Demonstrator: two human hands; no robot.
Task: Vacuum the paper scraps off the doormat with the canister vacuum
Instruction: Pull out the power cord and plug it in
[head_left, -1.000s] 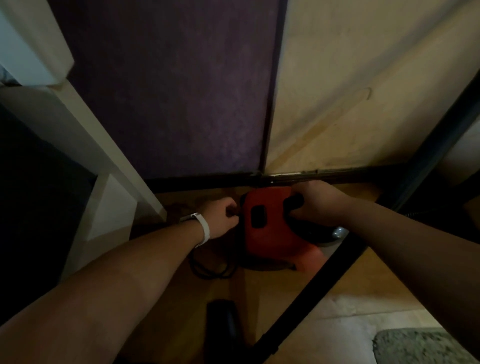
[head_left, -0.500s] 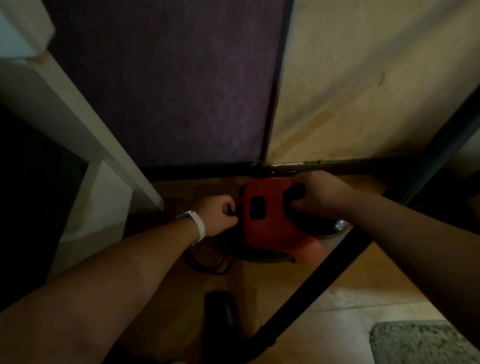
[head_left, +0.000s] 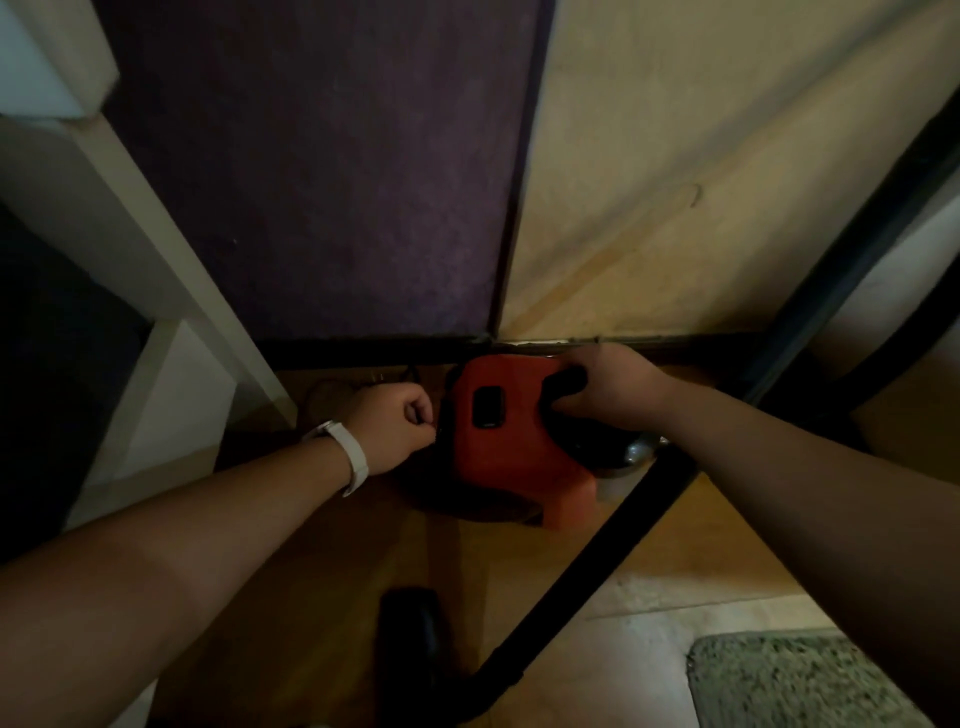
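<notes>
The red canister vacuum (head_left: 511, 447) sits on the wooden floor in the corner against the wall. My right hand (head_left: 608, 387) grips its black top handle (head_left: 563, 387). My left hand (head_left: 400, 421) is curled into a fist at the vacuum's left side and pinches a thin dark power cord (head_left: 411, 372) there. The black wand tube (head_left: 587, 561) runs diagonally from the vacuum down toward me. A corner of the grey-green doormat (head_left: 779, 680) shows at the bottom right; no scraps are visible on it in this dim light.
A purple panel (head_left: 322, 182) and a cream wall (head_left: 727, 171) meet behind the vacuum. A white shelf unit (head_left: 156, 291) stands at the left. A dark frame leg (head_left: 852, 249) slants at the right. A black nozzle-like piece (head_left: 410, 634) lies on the floor near me.
Both hands stay at the vacuum. My left fist has drawn slightly left from the red body. The view has shifted a little.
</notes>
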